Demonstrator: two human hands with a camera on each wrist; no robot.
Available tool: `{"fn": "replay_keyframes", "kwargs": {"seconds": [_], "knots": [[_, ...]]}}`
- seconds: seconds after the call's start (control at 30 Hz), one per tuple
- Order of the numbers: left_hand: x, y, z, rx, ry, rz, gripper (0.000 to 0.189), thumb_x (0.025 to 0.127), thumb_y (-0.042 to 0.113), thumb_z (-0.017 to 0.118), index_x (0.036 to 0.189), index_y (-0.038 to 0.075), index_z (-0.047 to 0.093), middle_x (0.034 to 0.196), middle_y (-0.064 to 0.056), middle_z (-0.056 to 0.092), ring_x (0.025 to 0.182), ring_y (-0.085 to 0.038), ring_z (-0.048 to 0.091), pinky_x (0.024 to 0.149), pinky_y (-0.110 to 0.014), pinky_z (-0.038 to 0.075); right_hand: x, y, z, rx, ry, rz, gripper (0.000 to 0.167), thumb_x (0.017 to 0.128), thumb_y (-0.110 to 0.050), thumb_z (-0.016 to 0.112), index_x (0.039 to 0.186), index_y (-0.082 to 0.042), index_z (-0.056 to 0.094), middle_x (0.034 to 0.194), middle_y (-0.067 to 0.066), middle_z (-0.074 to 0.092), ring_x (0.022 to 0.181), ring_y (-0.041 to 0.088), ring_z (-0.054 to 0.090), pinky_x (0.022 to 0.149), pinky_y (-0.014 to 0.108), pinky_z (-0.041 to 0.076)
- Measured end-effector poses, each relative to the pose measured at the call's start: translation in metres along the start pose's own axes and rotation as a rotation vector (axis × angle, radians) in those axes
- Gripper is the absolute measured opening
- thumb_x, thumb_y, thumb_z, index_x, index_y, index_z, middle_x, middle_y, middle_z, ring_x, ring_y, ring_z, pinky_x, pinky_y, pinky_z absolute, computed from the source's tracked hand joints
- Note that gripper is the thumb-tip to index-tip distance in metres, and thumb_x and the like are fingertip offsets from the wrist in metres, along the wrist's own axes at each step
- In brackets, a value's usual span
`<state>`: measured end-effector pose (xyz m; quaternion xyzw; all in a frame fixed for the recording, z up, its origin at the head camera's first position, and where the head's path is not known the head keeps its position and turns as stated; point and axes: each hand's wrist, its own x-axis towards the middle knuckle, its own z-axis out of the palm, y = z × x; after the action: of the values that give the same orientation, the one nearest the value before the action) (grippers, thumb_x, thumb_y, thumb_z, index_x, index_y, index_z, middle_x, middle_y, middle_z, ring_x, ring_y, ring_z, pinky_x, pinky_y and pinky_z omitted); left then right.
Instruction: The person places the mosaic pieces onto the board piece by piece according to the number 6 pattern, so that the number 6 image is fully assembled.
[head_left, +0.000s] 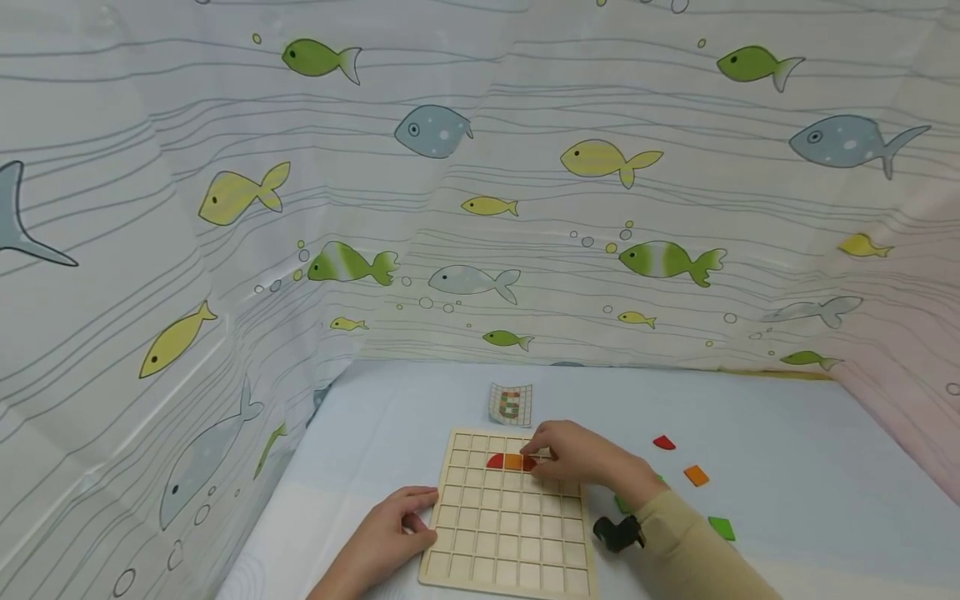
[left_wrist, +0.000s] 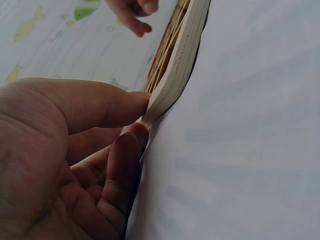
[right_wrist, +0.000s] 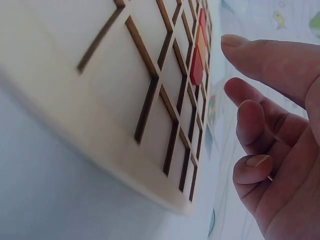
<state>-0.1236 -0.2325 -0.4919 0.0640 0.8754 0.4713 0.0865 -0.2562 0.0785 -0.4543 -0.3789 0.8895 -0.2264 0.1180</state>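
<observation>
A pale wooden grid board (head_left: 498, 533) lies in front of me. My left hand (head_left: 393, 527) holds its left edge; in the left wrist view the thumb and a fingertip meet at the board's rim (left_wrist: 172, 80). Near the board's top row, an orange square (head_left: 513, 462) sits between a red rounded piece (head_left: 495, 461) and a second red piece (head_left: 529, 463), in neighbouring cells. Over that second piece is my right hand (head_left: 581, 454), fingers apart. The right wrist view shows a gap between those fingers and the red piece (right_wrist: 197, 70), with nothing held.
A small card (head_left: 512, 405) with a coloured grid pattern lies beyond the board. On the right are a red quarter piece (head_left: 663, 442), an orange square (head_left: 697, 476) and a green square (head_left: 722, 527). Another green piece (head_left: 622, 505) is partly hidden by the right arm. Fish-printed sheeting (head_left: 480, 250) surrounds the table.
</observation>
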Motion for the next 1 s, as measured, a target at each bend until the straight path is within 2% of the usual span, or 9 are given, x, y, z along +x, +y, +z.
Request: {"fn": "replay_keyframes", "kwargs": {"seconds": [0.37, 0.6, 0.83, 1.0], "knots": [[0.001, -0.003, 0.000, -0.008, -0.004, -0.005, 0.057, 0.082, 0.016, 0.078, 0.132, -0.003, 0.061, 0.137, -0.007, 0.054, 0.080, -0.010, 0.058, 0.065, -0.025, 0.045, -0.033, 0.008, -0.004, 0.052, 0.041, 0.028, 0.030, 0.089, -0.020, 0.075, 0.118, -0.013, 0.074, 0.108, -0.002, 0.065, 0.070, 0.007, 0.053, 0.064, 0.026, 0.047], [0.001, -0.004, 0.000, -0.001, -0.001, -0.003, 0.057, 0.081, 0.017, 0.078, 0.132, -0.003, 0.061, 0.138, -0.007, 0.054, 0.079, -0.010, 0.059, 0.065, -0.025, 0.046, -0.059, 0.018, -0.005, 0.064, 0.076, 0.053, 0.033, 0.089, -0.024, 0.076, 0.120, -0.012, 0.073, 0.107, -0.003, 0.063, 0.069, 0.006, 0.052, 0.062, 0.026, 0.047], [0.001, -0.004, 0.000, 0.003, 0.003, -0.021, 0.056, 0.082, 0.016, 0.077, 0.132, -0.003, 0.061, 0.138, -0.006, 0.054, 0.080, -0.011, 0.059, 0.065, -0.025, 0.046, -0.082, 0.027, -0.007, 0.057, 0.094, 0.126, 0.035, 0.090, -0.028, 0.074, 0.123, -0.016, 0.072, 0.110, -0.006, 0.062, 0.071, 0.005, 0.054, 0.064, 0.025, 0.048], [0.002, -0.005, 0.001, 0.013, 0.004, -0.007, 0.056, 0.083, 0.017, 0.076, 0.133, -0.003, 0.060, 0.139, -0.007, 0.053, 0.080, -0.010, 0.060, 0.066, -0.025, 0.047, -0.099, 0.032, -0.009, 0.053, 0.124, 0.136, 0.035, 0.090, -0.027, 0.075, 0.122, -0.015, 0.072, 0.110, -0.006, 0.062, 0.068, 0.005, 0.052, 0.062, 0.025, 0.047]]}}
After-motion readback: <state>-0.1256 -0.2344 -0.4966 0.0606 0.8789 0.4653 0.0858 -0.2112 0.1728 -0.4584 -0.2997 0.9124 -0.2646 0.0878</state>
